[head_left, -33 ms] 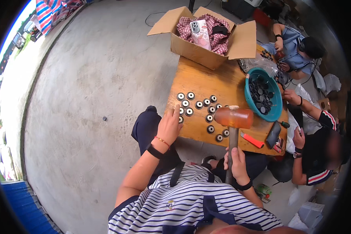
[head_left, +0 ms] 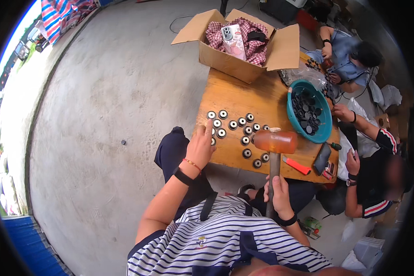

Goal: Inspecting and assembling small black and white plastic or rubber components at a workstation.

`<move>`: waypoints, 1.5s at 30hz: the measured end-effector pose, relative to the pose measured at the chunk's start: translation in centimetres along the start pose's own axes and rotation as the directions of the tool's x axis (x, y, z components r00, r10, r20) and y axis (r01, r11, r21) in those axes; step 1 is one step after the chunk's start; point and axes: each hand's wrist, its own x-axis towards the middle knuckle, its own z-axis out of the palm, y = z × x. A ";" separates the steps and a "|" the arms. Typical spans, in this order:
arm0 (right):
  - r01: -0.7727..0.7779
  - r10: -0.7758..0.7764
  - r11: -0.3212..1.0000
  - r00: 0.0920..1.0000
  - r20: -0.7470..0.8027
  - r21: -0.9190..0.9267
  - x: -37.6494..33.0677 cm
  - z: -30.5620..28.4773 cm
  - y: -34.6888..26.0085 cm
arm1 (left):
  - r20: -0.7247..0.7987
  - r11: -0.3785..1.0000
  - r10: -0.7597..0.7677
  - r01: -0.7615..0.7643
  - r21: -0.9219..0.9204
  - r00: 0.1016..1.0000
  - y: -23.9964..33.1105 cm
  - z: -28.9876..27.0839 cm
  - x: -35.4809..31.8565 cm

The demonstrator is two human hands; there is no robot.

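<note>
My right hand (head_left: 281,198) is wrapped round the dark handle of a mallet (head_left: 276,141). Its translucent amber head is raised in front of the table and hides part of the tabletop. My left hand (head_left: 200,149) reaches over the table's near left corner, index finger stretched out, holding nothing that I can see. That fingertip is at the small round black parts with pale centres (head_left: 221,133), just below the far left part (head_left: 211,115). Several more such parts (head_left: 247,153) stand in loose groups to the right; my hand partly covers a few.
On the wooden table (head_left: 225,87) stand an open cardboard box (head_left: 230,66) with checked cloth and a phone, and a teal basin (head_left: 326,131) of black discs. A red utility knife (head_left: 297,165) and a dark case (head_left: 322,158) lie near right. Two co-workers (head_left: 372,184) (head_left: 349,55) sit rightward.
My left index finger has slid slightly forward among the round parts. The whole view has shifted a little; the mallet stays raised in my right hand.
</note>
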 end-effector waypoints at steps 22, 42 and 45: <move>-0.025 0.026 1.000 0.996 -0.087 0.012 -1.9 -1.2 1.7 | -0.023 0.836 0.543 -0.542 -0.086 0.840 5.3 6.6 -0.4; 0.171 -0.075 0.865 0.973 0.216 -0.471 2.3 7.6 -4.0 | -0.307 0.927 0.018 -0.131 -0.351 0.951 -3.8 2.7 -5.4; 0.323 -0.159 0.657 0.942 0.294 -0.681 3.6 7.9 -1.2 | -0.316 0.895 -0.005 -0.137 -0.425 0.949 -3.8 2.4 -5.4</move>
